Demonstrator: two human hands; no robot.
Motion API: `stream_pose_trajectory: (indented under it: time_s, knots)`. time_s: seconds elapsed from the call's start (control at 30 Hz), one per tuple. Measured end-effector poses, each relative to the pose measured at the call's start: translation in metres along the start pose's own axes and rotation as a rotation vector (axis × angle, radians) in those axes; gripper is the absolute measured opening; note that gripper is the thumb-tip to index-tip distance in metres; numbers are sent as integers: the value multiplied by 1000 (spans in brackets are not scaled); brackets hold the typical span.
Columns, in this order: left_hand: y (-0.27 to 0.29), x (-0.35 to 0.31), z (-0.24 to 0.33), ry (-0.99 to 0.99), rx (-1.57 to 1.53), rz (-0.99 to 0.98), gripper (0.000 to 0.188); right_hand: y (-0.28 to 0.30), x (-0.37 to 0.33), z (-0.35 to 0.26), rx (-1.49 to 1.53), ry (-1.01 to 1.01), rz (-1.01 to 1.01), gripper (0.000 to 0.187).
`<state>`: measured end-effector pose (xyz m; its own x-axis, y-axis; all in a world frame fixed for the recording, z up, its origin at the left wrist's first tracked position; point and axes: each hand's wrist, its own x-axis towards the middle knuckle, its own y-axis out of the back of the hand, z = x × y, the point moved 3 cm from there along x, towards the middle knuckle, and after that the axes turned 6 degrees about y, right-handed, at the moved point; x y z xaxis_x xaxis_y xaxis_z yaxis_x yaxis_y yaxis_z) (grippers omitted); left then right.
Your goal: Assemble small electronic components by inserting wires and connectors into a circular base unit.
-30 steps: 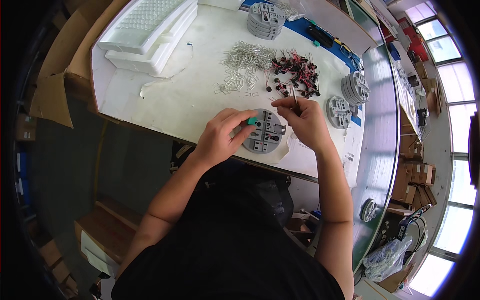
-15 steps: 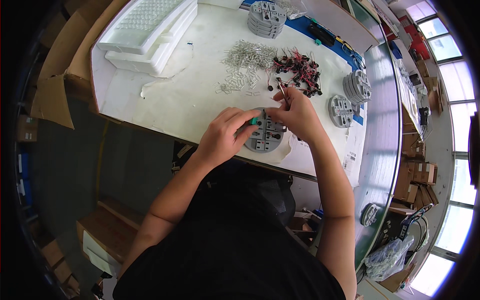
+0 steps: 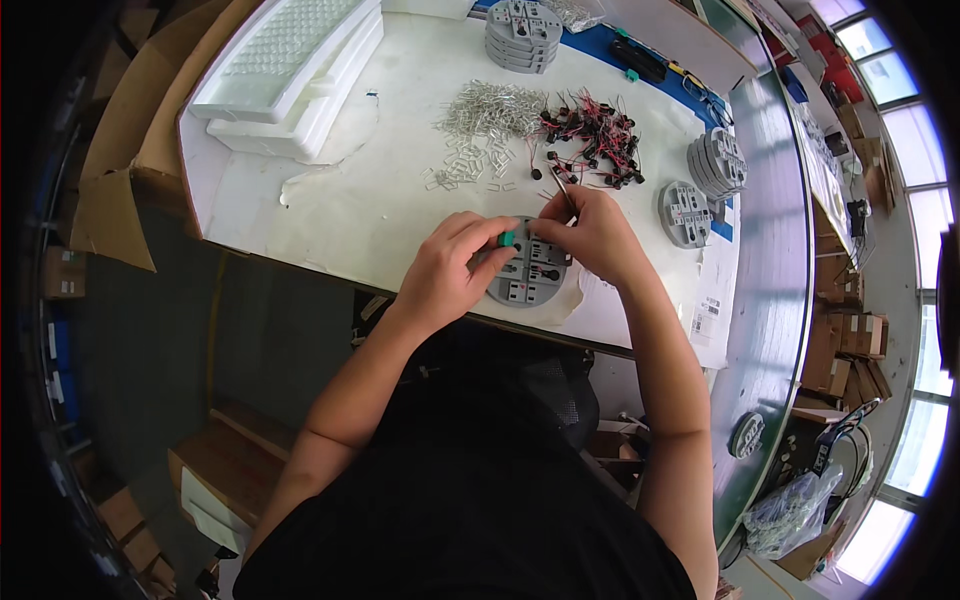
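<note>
A round grey plastic base [image 3: 530,288] with slots and small dark parts lies near the table's front edge, under both hands. My left hand [image 3: 452,265] is closed at its left side, thumb and fingers pinching a small green piece [image 3: 506,239] over the base. From the right, my right hand [image 3: 597,238] reaches over the upper part of the base. It grips a slim metal tool like tweezers [image 3: 565,190], which points up and away; the fingertips are at the base, and what they touch there is too small to tell.
Beyond the hands lie a heap of clear U-shaped pieces [image 3: 490,112] and black round parts with red wires [image 3: 600,135]. Stacked grey bases [image 3: 522,38] stand at the back, another stack [image 3: 715,163] and a single base [image 3: 685,214] at right. White foam trays [image 3: 290,75] fill the left.
The whole view has shifted slightly. Both hands stay at the grey base with the same grips; the right hand's metal tool has tilted a little.
</note>
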<state>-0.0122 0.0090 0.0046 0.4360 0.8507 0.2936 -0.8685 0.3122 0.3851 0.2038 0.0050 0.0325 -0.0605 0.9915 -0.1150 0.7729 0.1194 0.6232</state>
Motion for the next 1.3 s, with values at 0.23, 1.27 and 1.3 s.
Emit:
stream_pose_trajectory:
  time_s: [0.23, 1.27, 1.3]
  knots:
    - [5, 12, 11, -34, 75, 9, 31, 8, -15, 0, 256, -82, 24, 18]
    - [-15, 25, -3, -17, 113, -25, 31, -2, -11, 17, 440, -134, 17, 15]
    - [-15, 26, -3, -28, 119, -21, 31, -2, -11, 17, 447, -144, 17, 15]
